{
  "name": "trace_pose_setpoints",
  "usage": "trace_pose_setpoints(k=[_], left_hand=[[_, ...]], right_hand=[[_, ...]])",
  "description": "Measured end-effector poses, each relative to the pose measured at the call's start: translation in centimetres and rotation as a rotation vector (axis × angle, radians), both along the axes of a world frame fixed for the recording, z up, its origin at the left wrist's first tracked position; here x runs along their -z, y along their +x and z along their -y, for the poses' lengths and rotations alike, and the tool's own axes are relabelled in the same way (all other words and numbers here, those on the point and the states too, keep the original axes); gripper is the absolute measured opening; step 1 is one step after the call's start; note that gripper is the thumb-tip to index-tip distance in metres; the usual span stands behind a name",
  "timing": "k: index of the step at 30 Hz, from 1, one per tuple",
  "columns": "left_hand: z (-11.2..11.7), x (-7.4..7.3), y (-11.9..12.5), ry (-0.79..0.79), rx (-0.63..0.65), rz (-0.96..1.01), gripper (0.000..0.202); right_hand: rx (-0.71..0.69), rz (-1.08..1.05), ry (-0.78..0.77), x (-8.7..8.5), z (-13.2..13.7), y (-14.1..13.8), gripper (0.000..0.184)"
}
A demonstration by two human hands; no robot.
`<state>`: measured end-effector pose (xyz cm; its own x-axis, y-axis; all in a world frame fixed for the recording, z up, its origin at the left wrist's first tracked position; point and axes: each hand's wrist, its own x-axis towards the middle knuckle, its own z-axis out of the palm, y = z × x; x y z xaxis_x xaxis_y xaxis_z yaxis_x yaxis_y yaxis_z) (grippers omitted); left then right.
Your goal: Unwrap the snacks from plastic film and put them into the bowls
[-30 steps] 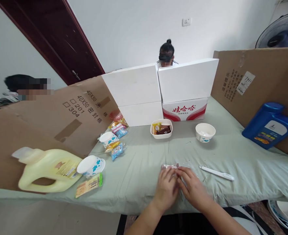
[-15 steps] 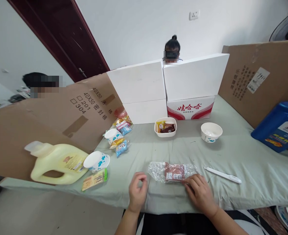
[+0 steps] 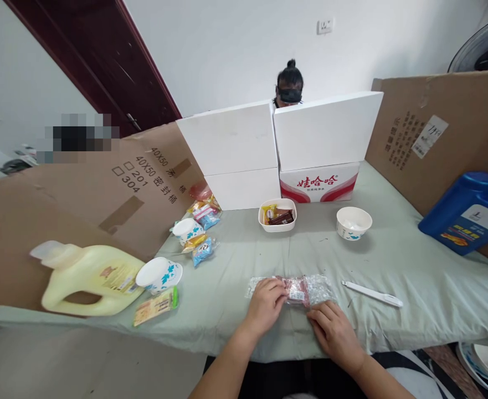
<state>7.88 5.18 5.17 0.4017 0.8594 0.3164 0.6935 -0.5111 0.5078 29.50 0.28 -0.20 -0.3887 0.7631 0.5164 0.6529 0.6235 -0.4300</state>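
Observation:
A reddish-brown packet (image 3: 297, 289) with a white label lies on the table, wrapped in clear bubble wrap (image 3: 320, 288). My left hand (image 3: 267, 302) covers the left part of the bundle, its fingers closed over the wrap and the packet's near left corner. At the near right edge of the wrap is my right hand (image 3: 335, 332), fingers bent and together, fingertips at the plastic; the thumb tip is partly hidden. To the right of the bundle lies a white box cutter-like tool (image 3: 372, 293).
Farther back stand a tub of wrapped snacks (image 3: 277, 216) and a paper bowl (image 3: 354, 223). Left are a yellow detergent jug (image 3: 98, 277), a paper bowl (image 3: 159, 275) and snack packs (image 3: 156, 306). A blue bottle (image 3: 468, 213) leans right. White boxes (image 3: 241, 138) and cardboard panels (image 3: 443, 127) wall the table; a blindfolded person sits behind.
My left hand has moved right and forward onto the bundle, from an empty curled pose beside it. My right hand stays at the wrap's near edge. The view has shifted slightly.

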Motion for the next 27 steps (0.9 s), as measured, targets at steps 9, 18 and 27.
trace_pose_setpoints(k=[9, 18, 27], left_hand=[[-6.8, -3.9, -0.4, -0.202, -0.104, 0.046, 0.008], [-6.2, -4.1, 2.1, 0.148, -0.270, 0.016, 0.011], [-4.0, -0.7, 0.9, 0.034, -0.068, -0.212, 0.006]], right_hand=[[0.025, 0.061, -0.028, 0.2, -0.1, 0.0, 0.015], [0.024, 0.067, -0.034, 0.2, 0.0, 0.0, 0.016], [-0.005, 0.027, -0.020, 0.1, -0.1, -0.1, 0.014]])
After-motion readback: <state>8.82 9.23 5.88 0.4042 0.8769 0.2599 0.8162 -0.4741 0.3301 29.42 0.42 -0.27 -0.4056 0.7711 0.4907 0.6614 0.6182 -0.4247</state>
